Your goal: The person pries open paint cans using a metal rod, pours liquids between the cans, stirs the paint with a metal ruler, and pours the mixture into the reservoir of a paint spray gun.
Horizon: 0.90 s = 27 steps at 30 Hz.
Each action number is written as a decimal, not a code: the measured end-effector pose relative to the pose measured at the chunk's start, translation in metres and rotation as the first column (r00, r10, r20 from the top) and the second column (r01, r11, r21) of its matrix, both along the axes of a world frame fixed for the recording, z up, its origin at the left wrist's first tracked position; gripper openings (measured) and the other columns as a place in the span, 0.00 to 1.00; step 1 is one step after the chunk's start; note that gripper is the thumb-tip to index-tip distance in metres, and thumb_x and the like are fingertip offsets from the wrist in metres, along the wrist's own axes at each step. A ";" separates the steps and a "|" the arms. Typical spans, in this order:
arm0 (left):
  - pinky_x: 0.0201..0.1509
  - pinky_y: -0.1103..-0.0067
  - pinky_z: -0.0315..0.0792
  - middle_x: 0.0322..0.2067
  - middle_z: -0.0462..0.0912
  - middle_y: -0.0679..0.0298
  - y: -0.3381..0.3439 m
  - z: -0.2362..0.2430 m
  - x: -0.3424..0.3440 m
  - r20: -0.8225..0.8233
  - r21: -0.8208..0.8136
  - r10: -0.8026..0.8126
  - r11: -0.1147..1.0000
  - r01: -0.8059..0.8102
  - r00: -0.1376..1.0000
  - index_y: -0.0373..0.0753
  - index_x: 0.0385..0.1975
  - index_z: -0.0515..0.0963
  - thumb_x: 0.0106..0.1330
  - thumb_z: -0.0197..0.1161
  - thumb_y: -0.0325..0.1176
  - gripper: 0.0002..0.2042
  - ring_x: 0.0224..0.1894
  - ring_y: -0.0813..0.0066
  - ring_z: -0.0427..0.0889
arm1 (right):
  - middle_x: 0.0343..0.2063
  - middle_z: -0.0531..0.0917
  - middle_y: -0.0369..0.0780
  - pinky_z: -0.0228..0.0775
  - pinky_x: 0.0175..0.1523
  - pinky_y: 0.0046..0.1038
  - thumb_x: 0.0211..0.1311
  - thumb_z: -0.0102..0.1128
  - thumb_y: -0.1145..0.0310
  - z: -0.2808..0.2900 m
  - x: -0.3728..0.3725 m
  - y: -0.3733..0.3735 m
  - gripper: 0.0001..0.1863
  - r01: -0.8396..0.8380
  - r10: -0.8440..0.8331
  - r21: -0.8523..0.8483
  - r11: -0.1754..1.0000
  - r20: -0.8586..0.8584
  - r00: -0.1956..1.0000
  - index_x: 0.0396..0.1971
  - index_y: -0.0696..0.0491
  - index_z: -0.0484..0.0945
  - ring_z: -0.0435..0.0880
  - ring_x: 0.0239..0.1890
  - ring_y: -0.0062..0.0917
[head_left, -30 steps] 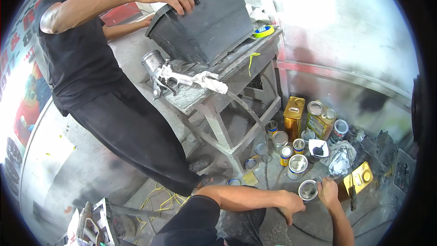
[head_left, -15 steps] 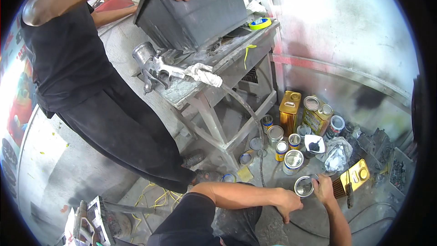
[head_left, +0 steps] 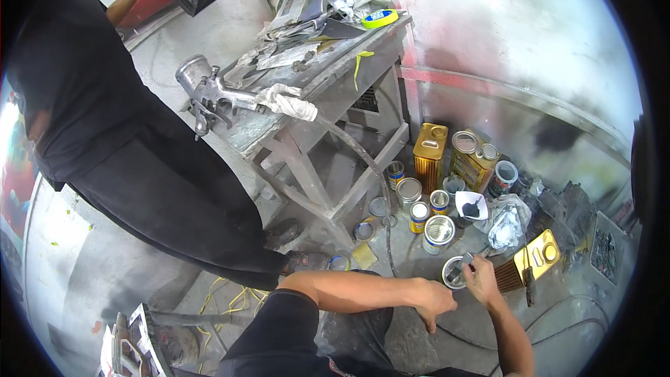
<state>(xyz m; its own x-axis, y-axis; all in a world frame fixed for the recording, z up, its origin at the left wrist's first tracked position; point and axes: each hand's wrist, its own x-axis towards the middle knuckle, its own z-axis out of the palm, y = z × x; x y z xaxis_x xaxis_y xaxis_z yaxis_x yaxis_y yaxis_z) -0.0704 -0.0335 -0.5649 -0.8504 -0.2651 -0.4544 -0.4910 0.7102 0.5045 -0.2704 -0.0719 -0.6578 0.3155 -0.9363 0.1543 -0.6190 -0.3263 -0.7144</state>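
My right hand (head_left: 480,281) is closed at the rim of an open round can (head_left: 453,283) on the floor. A slim grey strip (head_left: 468,259) shows at its fingertips and slants over the can mouth; its exact kind is unclear. My left hand (head_left: 435,302) hangs just left of that can, thumb apart from the bent fingers, with nothing seen in it. Behind the can stands a larger tin with a silver lid (head_left: 439,230). Close to my right wrist is a tilted gold rectangular can (head_left: 541,257), with a dark-handled tool (head_left: 529,286) against it.
Several paint tins (head_left: 409,191), gold cans (head_left: 430,150) and a white cup with dark contents (head_left: 472,207) cluster on the floor. A spray gun (head_left: 209,94) lies on the workbench (head_left: 293,126), its hose trailing down. Another person (head_left: 153,160) stands at left. Yellow cord (head_left: 237,300) lies nearby.
The other person has lifted the big dark bin off the bench toward the upper left, uncovering papers. My right hand stays at the can and has tilted, with the grey strip shifting.
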 end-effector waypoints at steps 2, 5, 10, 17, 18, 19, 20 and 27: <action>0.51 0.59 0.79 0.38 0.87 0.44 -0.001 0.002 0.001 -0.003 0.008 -0.006 1.000 0.006 1.000 0.27 0.54 0.75 0.51 0.80 0.51 0.38 0.47 0.43 0.87 | 0.32 0.82 0.56 0.72 0.42 0.46 0.62 0.64 0.71 -0.003 0.003 0.001 0.10 -0.094 0.096 -0.029 0.995 0.085 0.992 0.36 0.64 0.79 0.81 0.36 0.56; 0.51 0.59 0.80 0.39 0.87 0.43 -0.002 0.004 0.001 0.010 0.021 -0.004 1.000 0.004 1.000 0.27 0.54 0.74 0.51 0.80 0.50 0.38 0.47 0.43 0.86 | 0.33 0.83 0.56 0.73 0.43 0.47 0.62 0.63 0.71 0.006 0.000 0.001 0.09 -0.045 0.044 -0.053 0.998 -0.006 0.999 0.36 0.62 0.80 0.82 0.37 0.55; 0.52 0.59 0.80 0.39 0.87 0.43 -0.001 0.008 0.000 0.012 0.021 -0.004 1.000 0.004 1.000 0.27 0.55 0.74 0.51 0.80 0.49 0.38 0.47 0.43 0.87 | 0.33 0.83 0.56 0.74 0.44 0.49 0.62 0.62 0.72 -0.010 -0.011 -0.006 0.08 0.082 -0.106 -0.190 0.978 -0.119 0.987 0.36 0.62 0.81 0.82 0.38 0.56; 0.53 0.60 0.79 0.40 0.87 0.43 0.008 0.008 0.001 0.044 0.027 -0.001 1.000 0.000 0.999 0.27 0.56 0.74 0.51 0.80 0.49 0.39 0.48 0.43 0.86 | 0.33 0.83 0.56 0.74 0.45 0.49 0.63 0.61 0.73 0.005 -0.002 0.007 0.08 -0.050 0.046 -0.049 0.998 -0.078 0.996 0.36 0.64 0.81 0.83 0.39 0.55; 0.54 0.60 0.79 0.40 0.87 0.43 0.008 0.009 0.000 0.050 0.030 -0.008 1.000 0.006 0.999 0.27 0.56 0.74 0.51 0.80 0.50 0.39 0.48 0.44 0.86 | 0.33 0.83 0.56 0.74 0.45 0.48 0.63 0.61 0.73 0.002 -0.005 0.008 0.08 -0.039 0.028 -0.067 0.997 -0.159 0.987 0.36 0.63 0.81 0.83 0.39 0.54; 0.54 0.60 0.79 0.40 0.87 0.43 0.009 0.005 0.000 0.047 0.044 -0.018 0.999 0.016 0.999 0.27 0.56 0.74 0.51 0.80 0.50 0.39 0.48 0.44 0.86 | 0.33 0.83 0.56 0.74 0.45 0.48 0.63 0.61 0.73 0.000 -0.006 0.011 0.08 -0.030 0.021 -0.053 0.998 -0.161 0.987 0.36 0.63 0.81 0.83 0.39 0.54; 0.55 0.60 0.79 0.41 0.87 0.44 0.006 0.001 -0.001 0.051 0.045 -0.017 0.999 0.015 0.999 0.28 0.57 0.74 0.52 0.80 0.50 0.39 0.49 0.44 0.86 | 0.35 0.83 0.56 0.75 0.47 0.48 0.64 0.61 0.72 -0.002 -0.008 0.009 0.09 -0.010 -0.009 -0.101 0.995 -0.191 0.982 0.38 0.63 0.81 0.83 0.39 0.54; 0.54 0.58 0.79 0.44 0.86 0.44 -0.013 0.010 -0.001 0.198 0.003 0.030 0.999 -0.032 0.980 0.33 0.60 0.74 0.53 0.79 0.54 0.40 0.51 0.46 0.85 | 0.36 0.84 0.55 0.74 0.50 0.50 0.67 0.60 0.65 0.014 0.004 -0.019 0.13 -0.125 0.123 -0.004 0.992 -0.146 0.982 0.32 0.62 0.79 0.83 0.41 0.54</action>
<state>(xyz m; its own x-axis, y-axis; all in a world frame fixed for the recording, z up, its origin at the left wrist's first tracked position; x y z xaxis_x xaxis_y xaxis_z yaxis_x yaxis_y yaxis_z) -0.0718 -0.0468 -0.5551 -0.7347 -0.2868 -0.6148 -0.6035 0.6903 0.3992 -0.2667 -0.0906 -0.6439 0.4488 -0.8868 0.1105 -0.6699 -0.4157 -0.6151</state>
